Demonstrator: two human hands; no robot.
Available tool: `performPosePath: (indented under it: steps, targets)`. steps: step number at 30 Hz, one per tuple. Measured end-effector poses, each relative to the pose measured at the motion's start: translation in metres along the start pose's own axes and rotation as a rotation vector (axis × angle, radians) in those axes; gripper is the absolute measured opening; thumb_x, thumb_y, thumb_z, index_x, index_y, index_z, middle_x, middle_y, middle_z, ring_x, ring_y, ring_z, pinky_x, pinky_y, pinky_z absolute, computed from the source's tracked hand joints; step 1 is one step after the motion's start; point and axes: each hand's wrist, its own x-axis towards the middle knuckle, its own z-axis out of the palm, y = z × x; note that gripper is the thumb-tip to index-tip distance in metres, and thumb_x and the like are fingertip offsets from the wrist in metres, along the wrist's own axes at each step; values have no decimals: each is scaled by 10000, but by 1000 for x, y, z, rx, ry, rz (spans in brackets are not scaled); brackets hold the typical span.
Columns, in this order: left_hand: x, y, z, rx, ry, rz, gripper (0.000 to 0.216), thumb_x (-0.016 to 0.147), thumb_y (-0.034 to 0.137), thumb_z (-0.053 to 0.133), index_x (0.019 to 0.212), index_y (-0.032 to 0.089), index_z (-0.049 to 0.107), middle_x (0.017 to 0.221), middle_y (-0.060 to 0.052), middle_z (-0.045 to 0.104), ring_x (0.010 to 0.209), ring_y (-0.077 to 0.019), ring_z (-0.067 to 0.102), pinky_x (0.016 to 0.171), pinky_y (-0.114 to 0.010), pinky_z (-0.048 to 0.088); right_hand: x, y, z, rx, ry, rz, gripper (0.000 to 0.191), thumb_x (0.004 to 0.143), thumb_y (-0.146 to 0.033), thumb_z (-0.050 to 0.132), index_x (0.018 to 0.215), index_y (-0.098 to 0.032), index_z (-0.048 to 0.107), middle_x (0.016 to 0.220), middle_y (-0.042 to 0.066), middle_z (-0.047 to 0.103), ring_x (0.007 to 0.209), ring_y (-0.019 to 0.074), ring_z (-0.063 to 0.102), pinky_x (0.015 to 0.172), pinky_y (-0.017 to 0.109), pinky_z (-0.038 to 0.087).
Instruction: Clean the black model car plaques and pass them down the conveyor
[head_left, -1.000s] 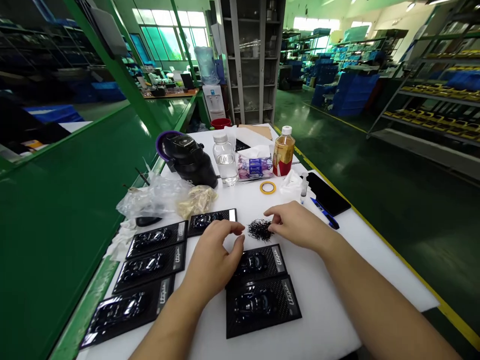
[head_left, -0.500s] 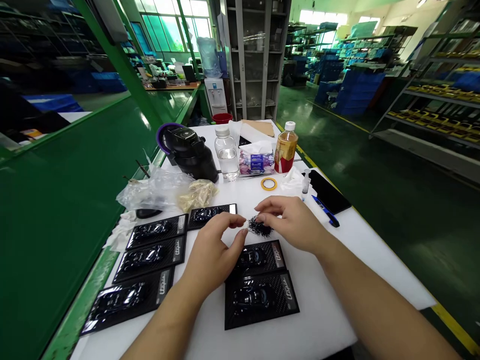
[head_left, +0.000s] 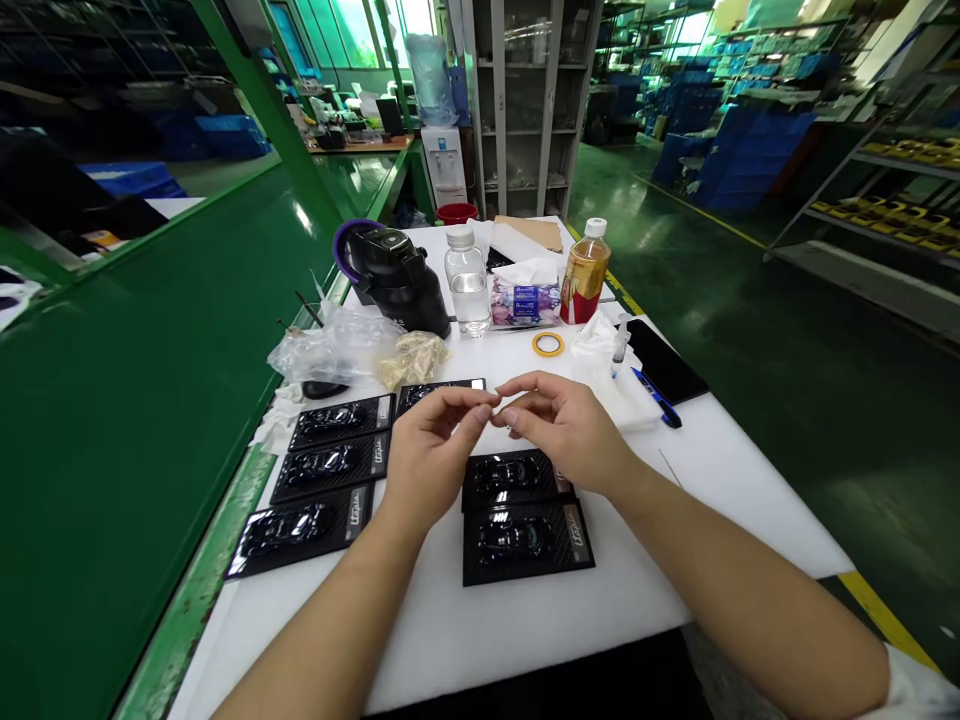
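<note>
Lying beyond hands [head_left: 426, 455] — tape [head_left: 548, 353], tissues [head_left: 525, 303]

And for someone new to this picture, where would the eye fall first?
Probably the left hand and right hand, close together over the white table. Next, the glossy dark model cars on black bases: three at the left, two in the centre foreground, one partly behind the left hand. Farther back, the red-and-gold bottle stands right of the tissue pack.

A whitish sleeve [head_left: 911, 688] ends near the right elbow [head_left: 866, 668]; left hand [head_left: 429, 455] and right hand [head_left: 576, 435] are bare
</note>
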Motion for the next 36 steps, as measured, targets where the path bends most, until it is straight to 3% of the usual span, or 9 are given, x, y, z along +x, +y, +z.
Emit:
performPosePath:
  steps: [4, 7, 11, 17, 27, 31, 36]
  targets:
    - [0, -2, 1, 159, 59, 23, 48, 861, 230, 668, 887, 210, 703, 822, -3, 730, 714, -136, 659, 717, -278, 532, 0, -1, 0, -278, 123, -190, 122, 847, -210, 646, 958, -179, 686, 825, 20, 694, 766, 152, 643, 704, 281, 513]
    - [2, -2, 1, 256, 29, 96, 83, 850, 186, 665, 880, 215, 737, 830, 1, 732, 746, -130, 648, 733, -262, 514, 0, -1, 0, -348, 110, -228, 61, 846, -186, 629, 864, -177, 687, 763, 3, 666, 706, 136, 614, 641, 257, 485]
    - [3, 0, -1, 334, -25, 174, 119, 864, 171, 652, 886, 213, 761, 843, -9, 739, 786, -134, 668, 743, -249, 517, 0, 1, 0, -372, 52, -162, 74, 847, -194, 623, 815, -178, 688, 746, -3, 672, 676, 128, 605, 565, 234, 443]
    - [0, 0, -3, 402, -37, 202, 64, 831, 196, 706, 854, 203, 765, 772, -5, 754, 701, -139, 677, 701, -256, 527, 1, 2, 0, -325, 16, -52, 111, 849, -229, 614, 806, -178, 703, 717, -9, 676, 667, 128, 597, 622, 248, 466]
    - [3, 7, -6, 267, -126, 97, 45, 827, 241, 701, 850, 218, 732, 780, 4, 752, 705, -150, 684, 684, -260, 532, 2, -1, -4, -151, -28, 34, 98, 803, -232, 620, 764, -166, 681, 672, -8, 625, 604, 120, 523, 541, 237, 411]
    - [4, 8, -7, 151, -174, 20, 87, 854, 281, 656, 822, 204, 681, 796, -10, 718, 745, -159, 659, 728, -287, 513, -2, -3, -2, -196, -4, -38, 82, 791, -210, 624, 760, -174, 692, 696, -2, 646, 631, 129, 550, 579, 245, 437]
    - [3, 11, -7, 163, -228, -47, 118, 853, 274, 611, 766, 195, 612, 742, 0, 651, 696, -147, 590, 670, -279, 456, -3, -5, 1, -333, 26, -204, 99, 760, -126, 614, 711, -180, 681, 689, -10, 644, 654, 128, 563, 596, 240, 434]
